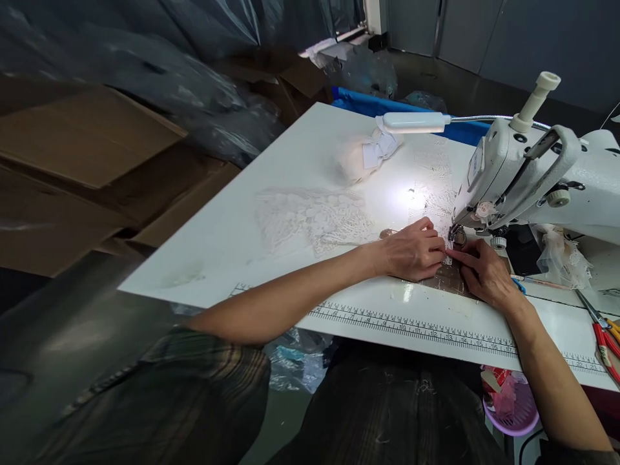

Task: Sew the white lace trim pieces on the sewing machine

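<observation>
My left hand [414, 250] lies palm down on the white sewing table [271, 161], its fingers curled and pressed on a strip of white lace [438, 194] just left of the presser foot [456, 236]. My right hand [487, 274] rests in front of the needle, its fingers pinched on the same lace at the foot. The lace runs away under the lamp's bright spot. A white sewing machine [547, 174] stands at the right.
A loose pile of lace [314, 219] lies left of my hands, a bundle of fabric [363, 155] behind it. Red-handled scissors [605, 339] sit at the right edge. Cardboard boxes [87, 135] and plastic bags fill the left. A purple basket [516, 413] hangs below.
</observation>
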A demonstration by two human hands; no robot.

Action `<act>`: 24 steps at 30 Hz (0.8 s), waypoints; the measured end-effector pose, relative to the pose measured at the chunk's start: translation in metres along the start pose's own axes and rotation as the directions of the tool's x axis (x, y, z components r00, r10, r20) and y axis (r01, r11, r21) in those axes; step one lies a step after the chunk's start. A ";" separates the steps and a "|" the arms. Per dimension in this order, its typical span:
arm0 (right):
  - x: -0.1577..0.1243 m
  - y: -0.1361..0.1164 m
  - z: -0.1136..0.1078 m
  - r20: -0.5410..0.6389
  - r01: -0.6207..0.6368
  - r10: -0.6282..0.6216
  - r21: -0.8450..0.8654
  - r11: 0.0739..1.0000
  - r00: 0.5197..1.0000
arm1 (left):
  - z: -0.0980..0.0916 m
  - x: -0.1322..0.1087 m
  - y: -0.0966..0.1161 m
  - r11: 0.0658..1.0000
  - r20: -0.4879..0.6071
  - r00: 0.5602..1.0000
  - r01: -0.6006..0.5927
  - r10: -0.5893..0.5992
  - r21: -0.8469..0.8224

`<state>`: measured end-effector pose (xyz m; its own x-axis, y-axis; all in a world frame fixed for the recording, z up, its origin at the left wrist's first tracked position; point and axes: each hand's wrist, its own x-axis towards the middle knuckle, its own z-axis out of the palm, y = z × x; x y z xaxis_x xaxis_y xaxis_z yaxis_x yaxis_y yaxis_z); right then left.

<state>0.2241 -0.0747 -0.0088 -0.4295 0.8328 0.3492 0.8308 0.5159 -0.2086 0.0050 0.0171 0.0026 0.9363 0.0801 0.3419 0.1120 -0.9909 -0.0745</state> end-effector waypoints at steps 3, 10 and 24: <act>0.001 -0.003 -0.001 0.013 -0.009 0.009 -0.031 0.999 1.000 | -0.001 0.000 0.005 0.999 0.010 0.999 0.032 -0.033 0.014; 0.004 -0.010 -0.001 0.091 -0.067 0.077 -0.112 0.991 0.993 | 0.001 -0.003 0.004 0.997 0.011 0.997 0.074 -0.074 -0.002; 0.009 -0.018 0.002 0.113 -0.169 0.197 -0.217 0.961 0.974 | -0.001 -0.006 -0.003 0.996 0.041 0.995 0.089 -0.089 -0.007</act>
<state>0.2044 -0.0765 -0.0041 -0.2946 0.9353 0.1963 0.9482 0.3115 -0.0614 -0.0011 0.0199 0.0024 0.9355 0.1718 0.3089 0.1922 -0.9807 -0.0369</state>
